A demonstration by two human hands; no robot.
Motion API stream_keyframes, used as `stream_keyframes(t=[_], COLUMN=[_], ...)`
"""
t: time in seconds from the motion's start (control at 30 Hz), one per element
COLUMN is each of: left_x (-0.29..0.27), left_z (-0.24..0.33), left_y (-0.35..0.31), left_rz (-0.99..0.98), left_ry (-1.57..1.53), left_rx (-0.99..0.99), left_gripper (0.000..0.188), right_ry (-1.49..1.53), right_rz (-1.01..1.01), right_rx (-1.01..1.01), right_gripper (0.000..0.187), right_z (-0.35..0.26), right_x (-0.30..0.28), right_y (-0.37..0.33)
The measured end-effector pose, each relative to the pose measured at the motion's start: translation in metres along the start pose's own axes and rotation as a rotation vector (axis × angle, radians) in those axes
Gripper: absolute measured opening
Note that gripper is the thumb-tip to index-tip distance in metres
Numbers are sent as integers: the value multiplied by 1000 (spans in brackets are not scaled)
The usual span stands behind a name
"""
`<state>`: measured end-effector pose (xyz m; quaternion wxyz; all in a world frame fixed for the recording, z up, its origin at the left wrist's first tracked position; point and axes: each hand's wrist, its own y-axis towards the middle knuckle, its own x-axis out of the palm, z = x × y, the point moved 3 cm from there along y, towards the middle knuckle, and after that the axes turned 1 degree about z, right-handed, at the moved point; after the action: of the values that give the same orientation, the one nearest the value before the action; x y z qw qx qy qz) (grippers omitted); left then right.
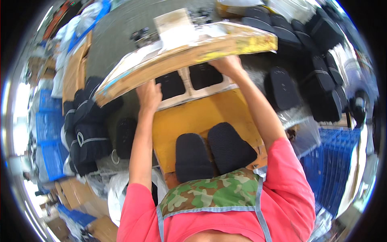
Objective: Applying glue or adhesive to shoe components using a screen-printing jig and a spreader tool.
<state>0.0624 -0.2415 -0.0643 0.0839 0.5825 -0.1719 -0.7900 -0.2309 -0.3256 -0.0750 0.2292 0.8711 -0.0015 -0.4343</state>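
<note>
A wooden-edged screen frame (193, 54) is tilted up in front of me, its near side raised. My left hand (150, 94) is closed at the lower edge of its left part, fingers partly hidden. My right hand (227, 65) grips the underside farther right, its fingertips out of sight behind the wood. Beneath the frame, a black pad (171, 85) and a second black pad (204, 76) lie side by side in a pale board (186, 82) with openings. Nearer my body, two more black pads, one left (193, 155) and one right (229, 147), rest on a yellow board (181, 117).
Stacked black pads (90, 133) stand at the left, and more stacks (322, 76) at the right. A single black pad (280, 86) lies right of my right forearm. Blue crates (332, 165) are at lower right, and cardboard boxes (78, 191) at lower left.
</note>
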Motion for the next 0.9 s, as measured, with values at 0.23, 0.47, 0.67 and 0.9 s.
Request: stream_keyframes(t=[0.23,0.47,0.67,0.9], left_x=[12,4,-19,-124], left_z=[0,10,-8,-48], left_y=[4,-1,-12,-106], left_rz=[-48,24,91,368], left_ry=[50,38,-466,-707], left_rx=[-61,-77,-244,-384], left_gripper=[29,19,21,23], right_ry=[391,301,-96,-271], right_rz=[10,318,209,148], right_rx=[144,382,447,378], right_gripper=[17,31,33,34], right_z=[-25,71,121,93], right_x=[-61,-215,-189,-184], right_y=[-36,-121,-151,-133])
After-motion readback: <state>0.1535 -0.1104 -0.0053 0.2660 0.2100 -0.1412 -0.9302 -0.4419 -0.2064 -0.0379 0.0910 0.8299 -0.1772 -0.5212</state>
